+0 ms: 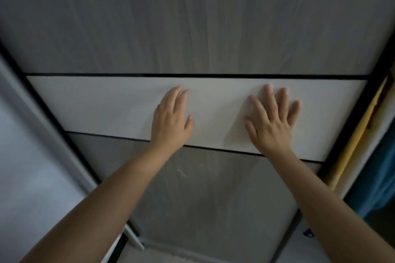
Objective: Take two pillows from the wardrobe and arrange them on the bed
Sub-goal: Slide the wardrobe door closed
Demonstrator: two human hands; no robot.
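I'm in a home bedroom: a sliding wardrobe door [192, 28] fills my view, clothes [372, 181] hanging beside it.

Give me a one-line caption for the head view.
Both hands, left and right, pressed flat on the white band of a grey sliding wardrobe door.

Grey wood-grain covers the wardrobe door [192, 17] across the upper frame; a plain white band [106, 104] crosses mid-frame, edged by thin black lines. At right, a yellow strip [354, 141] beside teal-blue fabric [376, 181].
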